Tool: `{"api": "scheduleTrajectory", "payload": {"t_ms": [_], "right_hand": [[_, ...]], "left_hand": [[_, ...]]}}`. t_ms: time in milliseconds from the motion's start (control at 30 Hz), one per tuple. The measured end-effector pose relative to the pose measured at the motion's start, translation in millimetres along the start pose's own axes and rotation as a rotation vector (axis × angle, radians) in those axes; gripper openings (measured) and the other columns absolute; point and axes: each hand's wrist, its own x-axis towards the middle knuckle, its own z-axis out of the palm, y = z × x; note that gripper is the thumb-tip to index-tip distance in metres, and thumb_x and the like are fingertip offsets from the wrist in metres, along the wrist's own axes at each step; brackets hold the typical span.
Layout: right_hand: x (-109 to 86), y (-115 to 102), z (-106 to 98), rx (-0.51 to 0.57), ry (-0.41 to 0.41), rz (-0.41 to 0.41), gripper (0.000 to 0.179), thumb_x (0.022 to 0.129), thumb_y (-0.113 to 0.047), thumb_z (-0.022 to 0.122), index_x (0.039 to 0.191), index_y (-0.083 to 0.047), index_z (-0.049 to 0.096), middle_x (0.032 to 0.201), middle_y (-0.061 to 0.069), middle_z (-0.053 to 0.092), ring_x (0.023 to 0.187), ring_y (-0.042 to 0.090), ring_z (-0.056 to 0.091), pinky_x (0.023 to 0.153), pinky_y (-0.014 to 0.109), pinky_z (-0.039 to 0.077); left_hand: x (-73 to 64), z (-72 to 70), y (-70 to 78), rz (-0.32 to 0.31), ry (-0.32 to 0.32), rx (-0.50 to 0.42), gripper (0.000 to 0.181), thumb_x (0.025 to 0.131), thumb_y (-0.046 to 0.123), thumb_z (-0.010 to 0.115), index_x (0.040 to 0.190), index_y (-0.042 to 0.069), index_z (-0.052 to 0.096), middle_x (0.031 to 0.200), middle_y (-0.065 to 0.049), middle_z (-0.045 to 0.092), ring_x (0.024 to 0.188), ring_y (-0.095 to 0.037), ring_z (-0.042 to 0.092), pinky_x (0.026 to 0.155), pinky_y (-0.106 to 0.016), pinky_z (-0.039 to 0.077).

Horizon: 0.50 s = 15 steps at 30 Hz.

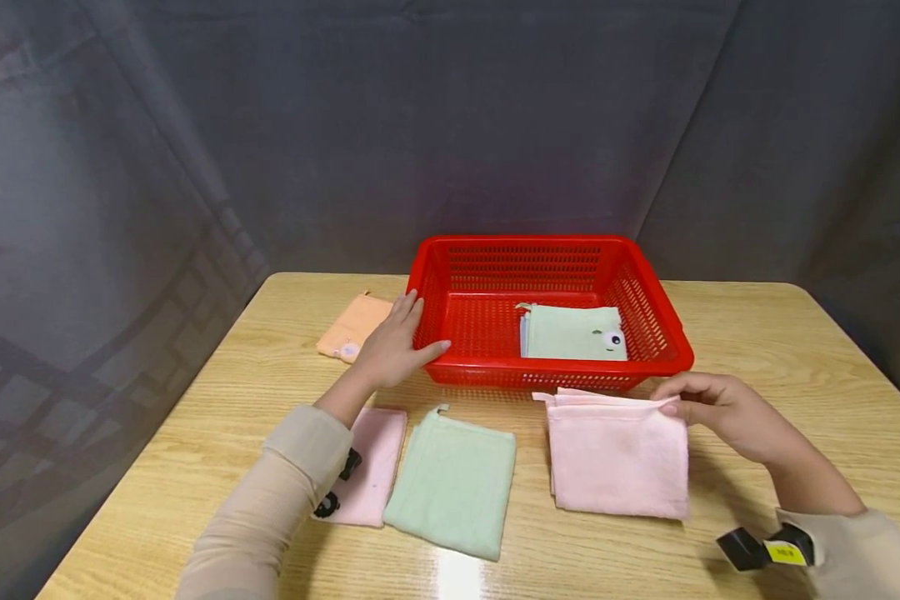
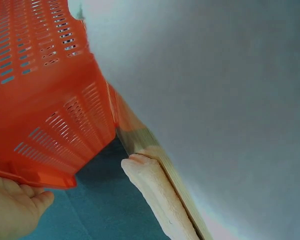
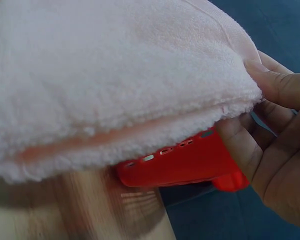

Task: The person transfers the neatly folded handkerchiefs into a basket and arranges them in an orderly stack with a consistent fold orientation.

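Observation:
My right hand pinches the upper right corner of a folded pink towel between thumb and fingers. The towel hangs in front of the red plastic basket, its folded fluffy edges showing in the right wrist view. My left hand rests at the basket's front left corner, fingers stretched along the left rim and thumb out over the front one. Inside the basket, on the right, lies a folded light green towel with an eye design, a bluish edge showing beneath it.
On the wooden table, a folded green towel lies in front of the basket. Left of it is a pink towel, partly behind my left sleeve. An orange towel lies left of the basket. A dark curtain hangs behind.

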Motion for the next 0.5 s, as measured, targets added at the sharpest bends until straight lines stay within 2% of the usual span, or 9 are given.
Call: {"api": "scheduleTrajectory", "payload": {"t_ms": [500], "right_hand": [[9.1,-14,-3,-0.027,0.011,-0.01,0.018,0.079,0.008,0.053,0.09,-0.003,0.062,0.085,-0.003,0.061,0.073,0.009,0.052,0.06,0.021,0.045]], "left_hand": [[0.3,0.5,-0.6,-0.005,-0.005,0.007,0.083,0.081,0.059,0.038,0.137,0.001,0.015,0.144,-0.007,0.004,0.13,-0.022,0.0,0.099,-0.042,0.02]]}}
